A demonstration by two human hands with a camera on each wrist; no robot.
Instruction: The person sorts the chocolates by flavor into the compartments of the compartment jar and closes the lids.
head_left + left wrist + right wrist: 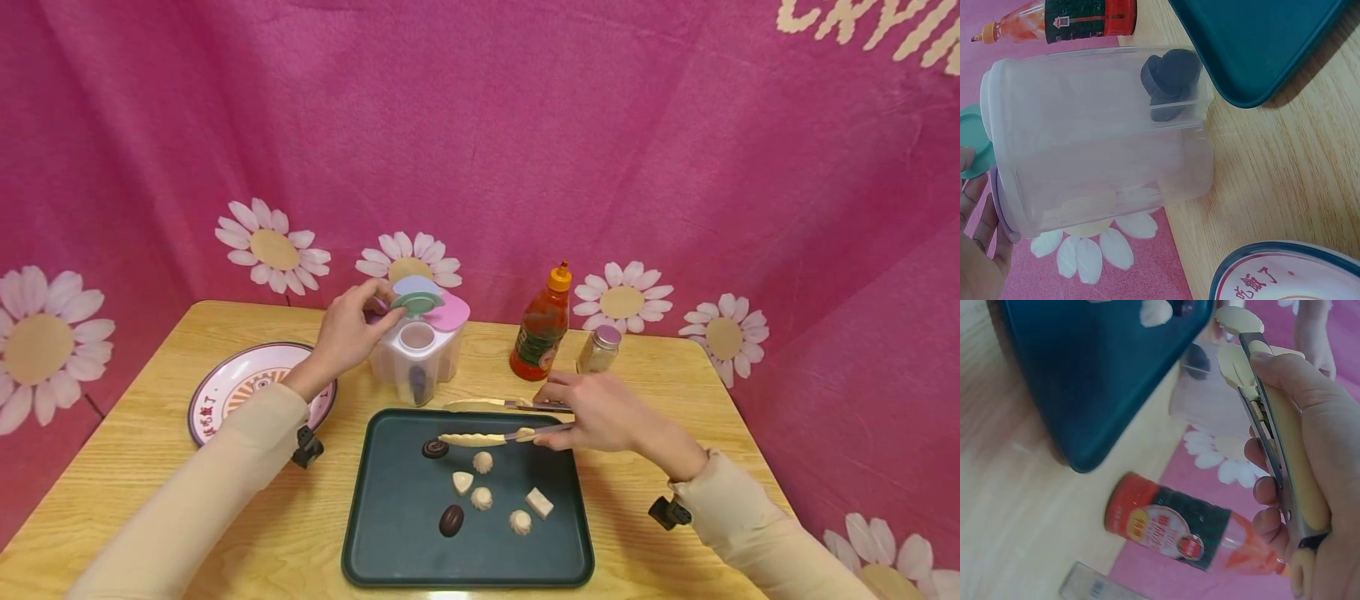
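Note:
My left hand [347,332] pinches the raised green flip lid [417,303] of a clear multi-compartment container [429,367]. Under that lid a round opening shows, and dark pieces [1172,78] lie at the bottom of the compartment. In my right hand [600,408] is a pair of tongs [480,438] with cream scalloped tips. The tips are spread apart with nothing between them, over the far part of the dark green tray [397,550]. On the tray lie a dark swirled chocolate [435,448], a dark oval one [452,521] and several white ones [482,498].
Behind the tray stand a red sauce bottle [542,329] with a yellow cap and a small jar [599,350] with a purple lid. A printed plate [225,375] sits left of the container, partly under my left forearm. A pink flowered cloth [480,167] hangs behind the table.

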